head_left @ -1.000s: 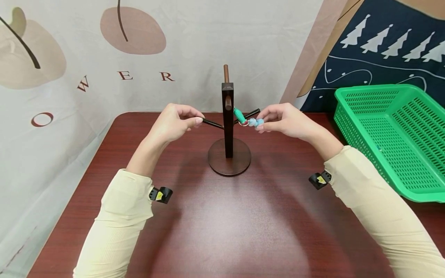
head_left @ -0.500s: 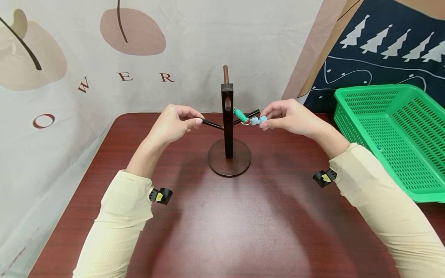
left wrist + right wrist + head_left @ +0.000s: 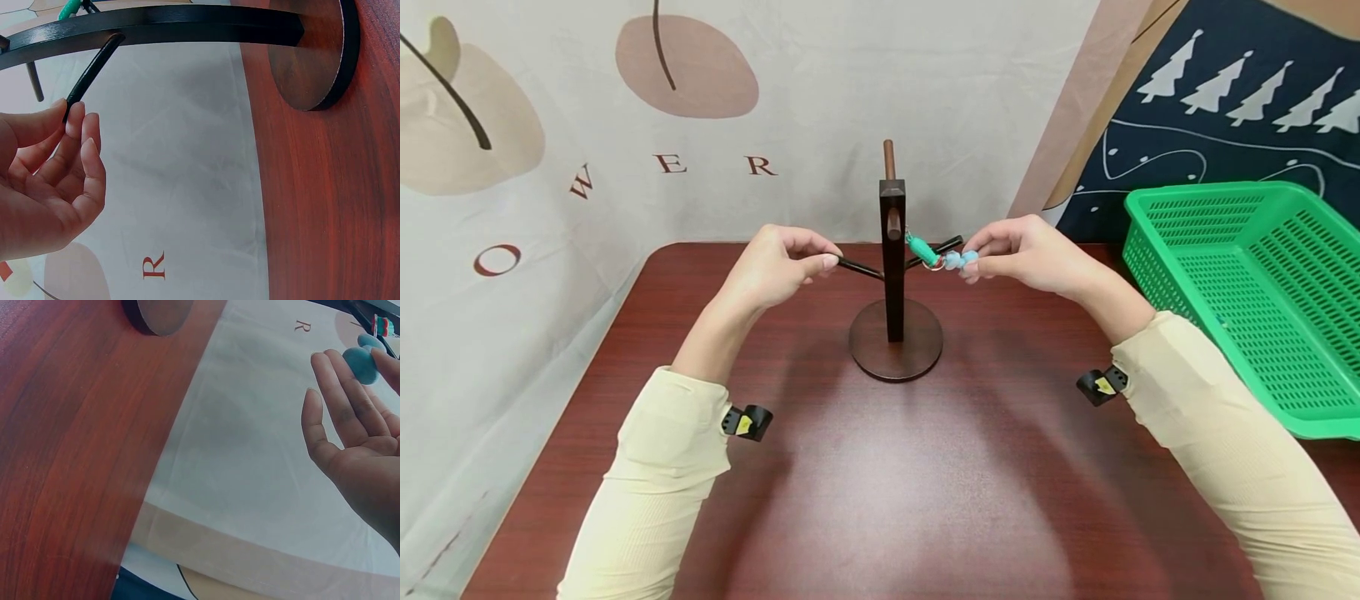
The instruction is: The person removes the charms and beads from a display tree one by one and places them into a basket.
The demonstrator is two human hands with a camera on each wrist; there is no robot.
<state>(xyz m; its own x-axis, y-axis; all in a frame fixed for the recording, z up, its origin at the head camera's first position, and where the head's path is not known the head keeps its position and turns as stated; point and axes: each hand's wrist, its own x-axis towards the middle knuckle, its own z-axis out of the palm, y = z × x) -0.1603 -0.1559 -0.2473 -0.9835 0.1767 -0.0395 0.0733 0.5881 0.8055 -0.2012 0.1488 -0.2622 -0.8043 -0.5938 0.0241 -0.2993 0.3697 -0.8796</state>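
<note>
A dark wooden stand (image 3: 893,292) with side pegs and a round base rises from the table. My left hand (image 3: 778,265) pinches the tip of its left lower peg (image 3: 861,267) between thumb and fingers; the left wrist view shows this peg (image 3: 94,72) too. A keychain (image 3: 922,249) with a green body, a metal ring and light blue round pieces hangs slantwise beside the post, near the right lower peg (image 3: 951,243). At its blue end (image 3: 360,365), the thumb and fingers of my right hand (image 3: 1026,254) pinch it. Where its upper end is fastened is hard to see.
A green perforated plastic basket (image 3: 1262,233) stands at the right edge of the reddish-brown table (image 3: 880,483). Behind the table hangs a pale printed cloth (image 3: 820,100), with a dark blue tree-patterned one (image 3: 1225,150) on the right.
My right hand has shifted slightly right and up with the keychain's blue end, so the keychain lies a little flatter. The left hand and stand have stayed in place.
</note>
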